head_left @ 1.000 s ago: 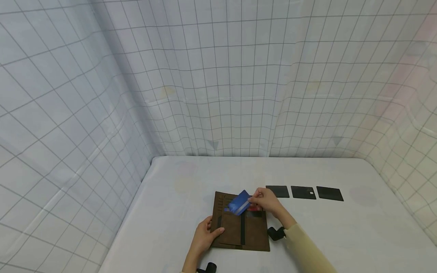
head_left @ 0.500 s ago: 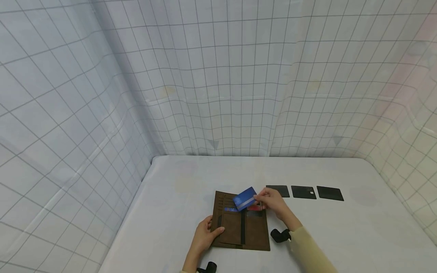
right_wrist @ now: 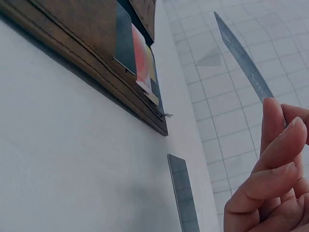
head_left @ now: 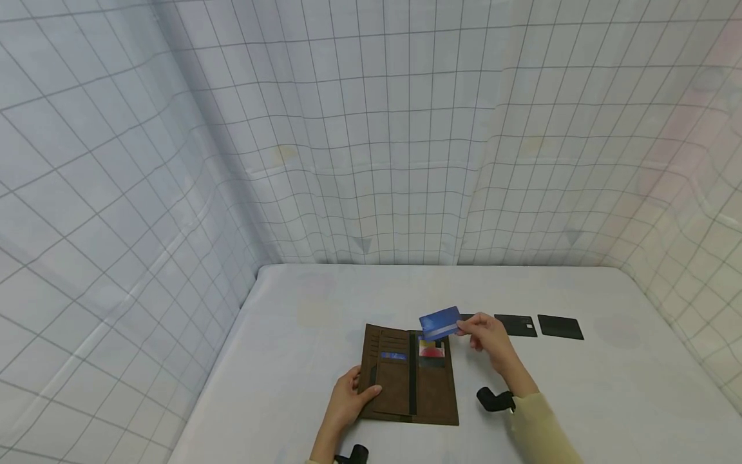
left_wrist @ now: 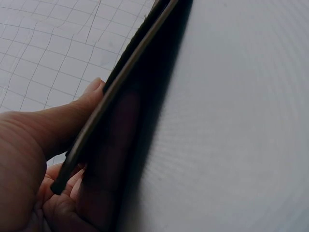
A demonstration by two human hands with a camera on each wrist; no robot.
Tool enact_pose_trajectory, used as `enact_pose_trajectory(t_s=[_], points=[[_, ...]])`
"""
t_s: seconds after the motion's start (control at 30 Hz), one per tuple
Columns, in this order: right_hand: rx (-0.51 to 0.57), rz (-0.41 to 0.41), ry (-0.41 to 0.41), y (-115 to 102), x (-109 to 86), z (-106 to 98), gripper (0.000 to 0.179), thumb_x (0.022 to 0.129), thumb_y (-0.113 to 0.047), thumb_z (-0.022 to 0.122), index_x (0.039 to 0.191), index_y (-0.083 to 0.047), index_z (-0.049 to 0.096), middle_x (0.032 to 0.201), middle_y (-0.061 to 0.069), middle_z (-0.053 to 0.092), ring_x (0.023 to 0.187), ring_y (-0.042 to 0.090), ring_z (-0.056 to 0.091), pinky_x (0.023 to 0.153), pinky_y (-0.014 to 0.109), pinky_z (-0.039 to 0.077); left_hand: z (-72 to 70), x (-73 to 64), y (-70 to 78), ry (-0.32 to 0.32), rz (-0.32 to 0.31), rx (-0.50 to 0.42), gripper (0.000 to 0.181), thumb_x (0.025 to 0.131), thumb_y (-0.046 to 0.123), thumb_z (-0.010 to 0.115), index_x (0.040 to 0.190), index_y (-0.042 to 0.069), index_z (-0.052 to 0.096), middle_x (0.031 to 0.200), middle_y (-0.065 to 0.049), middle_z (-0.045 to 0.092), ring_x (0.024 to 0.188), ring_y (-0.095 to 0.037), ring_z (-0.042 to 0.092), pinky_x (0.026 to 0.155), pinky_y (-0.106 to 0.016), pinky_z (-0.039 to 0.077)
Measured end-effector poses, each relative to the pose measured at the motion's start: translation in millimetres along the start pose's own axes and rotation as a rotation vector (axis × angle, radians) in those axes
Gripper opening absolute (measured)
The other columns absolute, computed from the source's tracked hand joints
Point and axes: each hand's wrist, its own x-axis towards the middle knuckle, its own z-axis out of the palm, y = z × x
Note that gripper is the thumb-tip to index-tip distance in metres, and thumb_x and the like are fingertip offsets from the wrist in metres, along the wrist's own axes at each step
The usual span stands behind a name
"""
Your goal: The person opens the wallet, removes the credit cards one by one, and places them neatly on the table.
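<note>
A brown bifold wallet (head_left: 394,390) lies open on the white table. My left hand (head_left: 346,401) grips its left edge, thumb on top; in the left wrist view the fingers are beneath the wallet's edge (left_wrist: 126,72). Above the wallet's upper right corner, my right hand (head_left: 488,336) pinches a blue bank card (head_left: 438,323) by its right end. The right wrist view shows that card (right_wrist: 244,60) nearly edge-on, between thumb and fingers. A red and white card (head_left: 431,350) sits in the wallet's right side, and a blue card (head_left: 393,356) shows in a left slot.
On the table to the right, a black card with a chip (head_left: 514,326) and another black card (head_left: 560,327) lie in a row. A third dark card (head_left: 467,316) is partly covered by the held card and right hand. Gridded white curtains (head_left: 371,161) surround the table.
My right hand has moved right and slightly up with the blue card, away from the wallet. The red and white card is now uncovered. My left hand has stayed put.
</note>
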Motion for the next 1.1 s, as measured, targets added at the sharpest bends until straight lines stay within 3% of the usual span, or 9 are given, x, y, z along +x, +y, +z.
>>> enact_pose_trajectory(t_s=[0.17,0.3,0.5,0.67,0.87,1.1], points=[[0.023,0.023,0.071,-4,-4.8,-16,0.024,0.084,-0.024,0.074,0.082,-0.004,0.061,0.076,0.013,0.068,0.051,0.012,0.045,0.049,0.027,0.037,-0.4,-0.2,0.4,0.003,0.003,-0.001,0.063,0.083,0.016,0.075,0.127,-0.017,0.045,0.110,-0.027,0.062,0.090,-0.030,0.065,0.072,-0.034,0.053],[0.026,0.043,0.096,-2,-7.6,-27,0.023,0.084,-0.025,0.074,0.081,-0.006,0.061,0.073,0.006,0.068,0.050,0.012,0.045,0.050,0.027,0.037,-0.8,0.0,1.2,0.005,0.005,0.001,0.062,0.083,0.016,0.075,0.127,-0.017,0.045,0.109,-0.027,0.062,0.090,-0.031,0.065,0.072,-0.034,0.053],[-0.046,0.082,0.128,3,-12.9,-42,0.025,0.085,-0.027,0.072,0.087,-0.005,0.061,0.075,0.001,0.069,0.052,0.012,0.046,0.051,0.026,0.038,-0.8,-1.0,3.9,0.005,0.012,0.012,0.059,0.084,0.011,0.074,0.125,-0.018,0.045,0.108,-0.028,0.062,0.089,-0.031,0.066,0.071,-0.035,0.054],[-0.110,0.097,0.135,8,-16.7,-51,0.027,0.086,-0.026,0.072,0.088,-0.002,0.060,0.077,0.002,0.070,0.054,0.012,0.047,0.051,0.025,0.039,-1.9,-7.1,21.8,0.003,0.021,0.008,0.053,0.084,0.003,0.072,0.122,-0.022,0.044,0.106,-0.032,0.061,0.088,-0.037,0.065,0.070,-0.040,0.054],[-0.149,0.110,0.127,15,-21.3,-57,0.026,0.086,-0.024,0.072,0.088,0.000,0.061,0.078,0.004,0.070,0.054,0.012,0.048,0.050,0.025,0.039,-4.1,-15.8,49.0,-0.004,0.023,0.008,0.050,0.084,0.002,0.070,0.120,-0.023,0.045,0.104,-0.034,0.060,0.087,-0.038,0.065,0.069,-0.037,0.054],[-0.212,0.143,0.115,21,-25.6,-58,0.025,0.085,-0.022,0.072,0.086,0.000,0.061,0.078,0.007,0.070,0.053,0.013,0.050,0.049,0.026,0.040,-4.3,-15.9,47.5,-0.006,0.021,-0.009,0.051,0.084,0.003,0.070,0.120,-0.023,0.045,0.104,-0.033,0.060,0.087,-0.038,0.065,0.070,-0.038,0.054]])
